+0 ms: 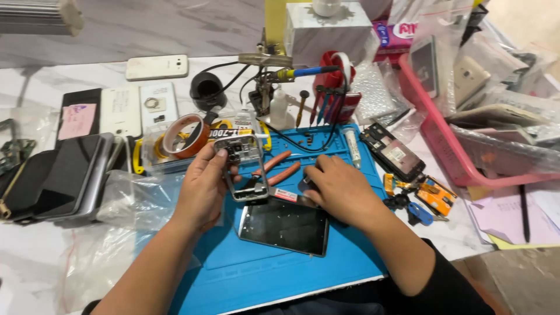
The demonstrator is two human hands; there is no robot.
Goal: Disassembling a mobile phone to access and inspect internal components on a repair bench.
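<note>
Over the blue mat [245, 274] our left hand [201, 186] grips a light, bendy phone frame [245, 169] by its edge, right hand [341, 188] curled on the mat, grip unclear.

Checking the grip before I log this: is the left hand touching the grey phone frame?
Touching. The head view shows the left hand with its fingers wrapped around the phone frame's left edge, lifting it above the blue mat.
</note>
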